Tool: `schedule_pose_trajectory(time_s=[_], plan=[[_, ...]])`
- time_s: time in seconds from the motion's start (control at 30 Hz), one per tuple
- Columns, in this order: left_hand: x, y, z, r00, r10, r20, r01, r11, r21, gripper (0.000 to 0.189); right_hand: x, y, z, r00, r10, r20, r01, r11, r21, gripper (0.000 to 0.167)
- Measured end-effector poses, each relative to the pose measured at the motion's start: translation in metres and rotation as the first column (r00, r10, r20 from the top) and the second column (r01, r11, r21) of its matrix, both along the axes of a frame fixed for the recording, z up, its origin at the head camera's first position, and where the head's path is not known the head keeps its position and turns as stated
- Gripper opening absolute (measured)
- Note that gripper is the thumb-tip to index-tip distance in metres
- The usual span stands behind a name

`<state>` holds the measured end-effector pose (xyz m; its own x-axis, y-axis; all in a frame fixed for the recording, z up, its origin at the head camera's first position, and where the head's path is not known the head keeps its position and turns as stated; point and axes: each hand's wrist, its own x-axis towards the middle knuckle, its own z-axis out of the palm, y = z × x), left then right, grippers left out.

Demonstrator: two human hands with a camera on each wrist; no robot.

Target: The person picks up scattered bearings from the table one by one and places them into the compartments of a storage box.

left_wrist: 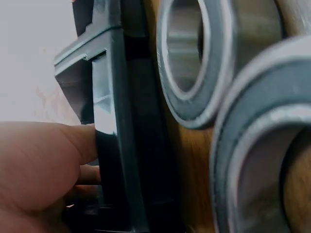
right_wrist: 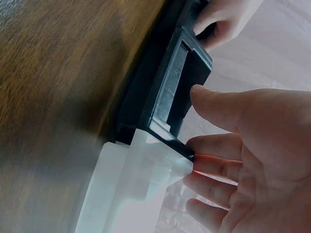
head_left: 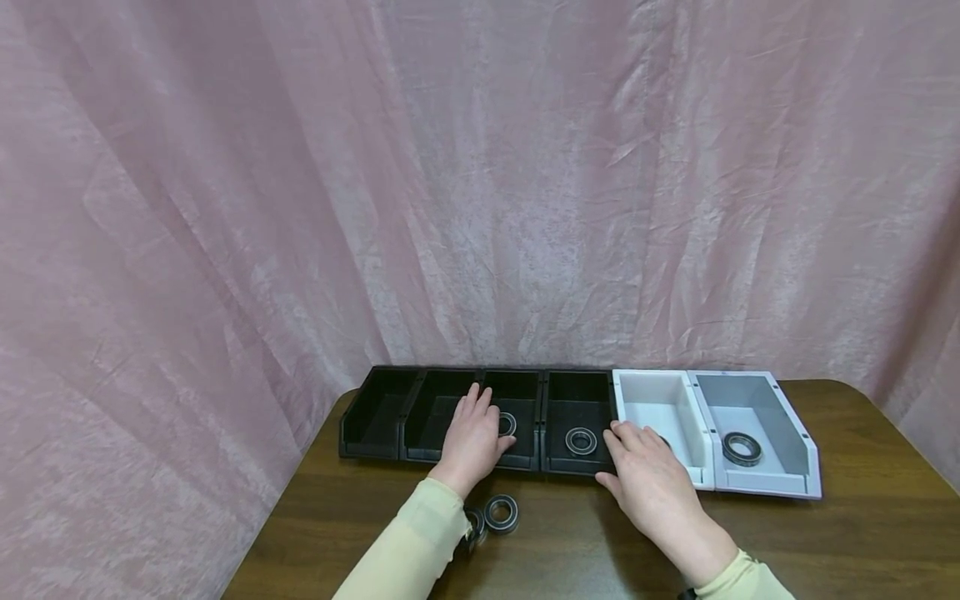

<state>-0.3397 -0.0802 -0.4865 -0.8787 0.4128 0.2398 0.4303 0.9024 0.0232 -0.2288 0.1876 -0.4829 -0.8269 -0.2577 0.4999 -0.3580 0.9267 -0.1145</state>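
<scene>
The left hand [head_left: 470,437], thumb spread away from straightened fingers, reaches over a black bin [head_left: 517,385], one bearing [head_left: 512,424] just beside its thumb side and two loose bearings [head_left: 491,515] on the wooden table [head_left: 562,542] nearer the wrist, any lettering too blurred to tell. The right hand [head_left: 651,477], fingers relaxed and slightly parted, is at the edge where another dark bin [head_left: 577,392] meets a white bin [head_left: 652,387]; a second bearing [head_left: 571,442] lies just left of its fingertips, a third bearing [head_left: 753,452] to its right in a pale grey bin [head_left: 798,442].
</scene>
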Motion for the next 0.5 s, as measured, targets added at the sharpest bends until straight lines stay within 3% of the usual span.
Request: schedule_pose_trajectory(time_s=[0.5], plan=[[-0.0029,0.0039,-0.0005,0.999,0.048,0.014,-0.047,0.999,-0.01,0.051,0.0003,0.0007,-0.0016,1.0,0.0,-0.001,0.0,1.0,0.0,0.061]])
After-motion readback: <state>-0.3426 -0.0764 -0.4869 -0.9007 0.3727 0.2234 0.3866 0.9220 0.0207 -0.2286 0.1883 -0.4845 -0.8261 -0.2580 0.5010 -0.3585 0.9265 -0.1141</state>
